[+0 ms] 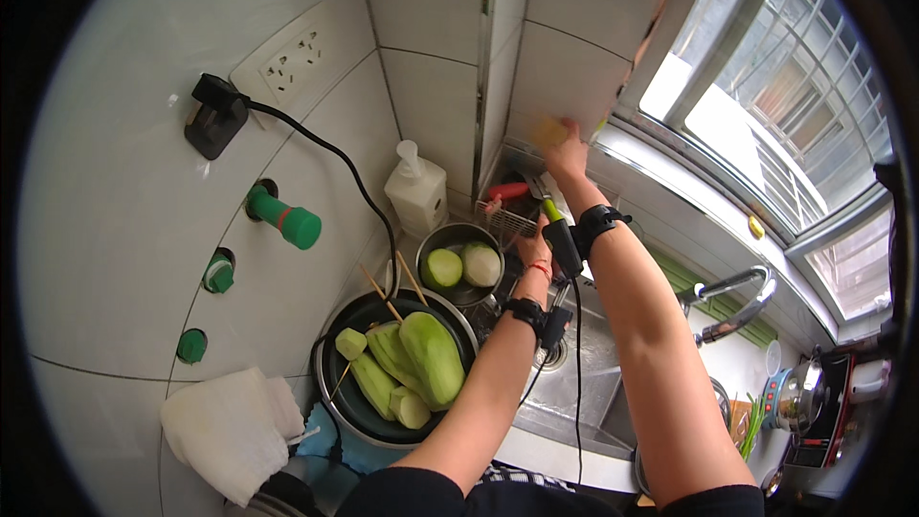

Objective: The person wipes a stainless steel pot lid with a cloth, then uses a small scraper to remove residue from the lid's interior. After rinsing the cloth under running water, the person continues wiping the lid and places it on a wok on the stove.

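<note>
At the wall's corner, my right hand [568, 152] is raised and holds a blurred yellowish object [550, 132], possibly a sponge, against or close to the tiles. Lower down, my left hand [533, 247] is at the front of a wire basket [506, 218], its fingers partly hidden by the cable clip on my right wrist. Whether it grips the basket or only touches it, I cannot tell. Red-handled [508, 191] and green-handled [551, 210] utensils stick out of the basket. Beside my left hand, a metal pot [439, 233] contains two peeled round vegetables [479, 264].
A dark pan [336, 389] with peeled green gourds [432, 359] and chopsticks stands at left. Behind the pot is a white pump bottle [418, 190]. A black power cable [352, 169] hangs from the wall. The steel sink [567, 402] and tap [747, 309] lie at right.
</note>
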Tool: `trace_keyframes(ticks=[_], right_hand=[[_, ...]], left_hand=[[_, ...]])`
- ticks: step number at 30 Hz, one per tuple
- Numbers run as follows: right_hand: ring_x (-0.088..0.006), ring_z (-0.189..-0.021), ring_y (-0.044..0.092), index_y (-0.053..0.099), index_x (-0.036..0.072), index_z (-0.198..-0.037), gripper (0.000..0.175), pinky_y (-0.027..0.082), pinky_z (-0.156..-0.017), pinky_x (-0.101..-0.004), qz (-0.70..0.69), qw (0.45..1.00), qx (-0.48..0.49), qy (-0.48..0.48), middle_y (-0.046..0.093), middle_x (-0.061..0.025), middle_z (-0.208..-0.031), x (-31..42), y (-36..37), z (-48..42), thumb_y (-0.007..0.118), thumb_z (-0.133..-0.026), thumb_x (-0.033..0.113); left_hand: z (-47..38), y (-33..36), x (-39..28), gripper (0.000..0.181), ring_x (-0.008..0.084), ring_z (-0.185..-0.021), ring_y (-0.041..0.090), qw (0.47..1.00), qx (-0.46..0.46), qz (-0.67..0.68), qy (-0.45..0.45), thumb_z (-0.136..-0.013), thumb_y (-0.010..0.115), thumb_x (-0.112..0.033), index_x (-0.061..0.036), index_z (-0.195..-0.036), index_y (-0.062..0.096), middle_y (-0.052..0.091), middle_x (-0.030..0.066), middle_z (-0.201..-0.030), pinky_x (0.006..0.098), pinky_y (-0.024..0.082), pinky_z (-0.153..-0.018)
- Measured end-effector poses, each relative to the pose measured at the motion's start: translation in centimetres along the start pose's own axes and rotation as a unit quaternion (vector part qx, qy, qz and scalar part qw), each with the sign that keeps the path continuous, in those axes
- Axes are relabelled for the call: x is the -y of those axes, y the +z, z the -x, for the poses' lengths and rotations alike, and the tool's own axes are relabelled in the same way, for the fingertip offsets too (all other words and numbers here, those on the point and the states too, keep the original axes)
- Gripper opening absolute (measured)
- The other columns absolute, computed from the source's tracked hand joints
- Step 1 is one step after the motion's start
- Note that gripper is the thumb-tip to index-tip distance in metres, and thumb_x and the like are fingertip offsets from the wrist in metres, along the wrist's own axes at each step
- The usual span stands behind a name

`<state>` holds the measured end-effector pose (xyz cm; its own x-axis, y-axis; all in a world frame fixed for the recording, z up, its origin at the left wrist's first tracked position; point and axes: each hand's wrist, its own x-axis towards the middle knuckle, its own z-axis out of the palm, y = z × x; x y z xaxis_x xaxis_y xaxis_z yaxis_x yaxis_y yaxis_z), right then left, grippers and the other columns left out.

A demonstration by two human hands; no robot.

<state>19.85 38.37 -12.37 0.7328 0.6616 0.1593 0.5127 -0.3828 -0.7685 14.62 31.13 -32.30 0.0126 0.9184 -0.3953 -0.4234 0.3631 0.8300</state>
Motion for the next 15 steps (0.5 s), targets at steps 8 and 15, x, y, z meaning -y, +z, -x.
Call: trace_keyframes(ticks=[8, 15], right_hand=[[-0.0437, -0.098, 0.058, 0.054, 0.009, -0.109, 0.028, 0.048, -0.081, -0.0494, 0.0, 0.977, -0.079, -0.196, 0.059, -0.0204, -0.104, 0.1, 1.6, -1.3, 0.058, -0.082, 0.002], [-0.0416, -0.093, 0.058, 0.053, 0.006, -0.105, 0.019, 0.047, -0.077, -0.0467, -0.069, 0.936, -0.122, -0.322, 0.06, -0.0171, -0.105, 5.1, -0.4, 0.0, 0.052, -0.086, 0.0]], left_hand=[[1.4, 0.4, 1.7, 0.094, 0.0356, -0.131, 0.042, 0.998, -0.024, 0.048, 0.034, -0.081, 0.072, -0.029, -0.0006, -0.151, 0.016, 0.034, 0.0261, -0.148, 0.041, 0.034, -0.109], [1.9, 0.8, 2.0, 0.098, 0.0386, -0.127, 0.043, 0.992, -0.049, -0.098, 0.062, -0.081, 0.067, -0.041, 0.0046, -0.15, 0.013, 0.039, 0.0295, -0.143, 0.0408, 0.037, -0.105]])
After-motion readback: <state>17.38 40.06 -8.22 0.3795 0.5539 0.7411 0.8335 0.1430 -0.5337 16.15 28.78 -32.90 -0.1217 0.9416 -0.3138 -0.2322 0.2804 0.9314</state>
